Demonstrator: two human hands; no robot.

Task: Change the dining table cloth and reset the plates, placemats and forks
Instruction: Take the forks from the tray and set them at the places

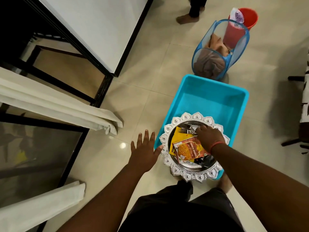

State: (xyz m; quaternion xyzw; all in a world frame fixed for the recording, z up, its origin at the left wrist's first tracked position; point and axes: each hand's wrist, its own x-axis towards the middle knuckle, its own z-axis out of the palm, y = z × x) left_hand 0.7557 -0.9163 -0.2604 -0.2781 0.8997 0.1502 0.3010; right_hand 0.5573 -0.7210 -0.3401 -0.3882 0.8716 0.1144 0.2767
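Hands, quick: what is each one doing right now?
Left hand: open, fingers spread, holding nothing, thumb beside the silver tray rim.
Right hand: fingers curled down onto the forks on the tray; a firm grip cannot be told.

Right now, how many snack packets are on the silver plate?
3 visible: an orange packet on top, a yellow one beneath, a black one under the wrist. More may be hidden.

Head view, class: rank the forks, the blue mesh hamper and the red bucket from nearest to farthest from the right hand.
1. Forks, on the silver plate, touching the right hand.
2. Blue mesh hamper, beyond the tub.
3. Red bucket, behind the hamper.
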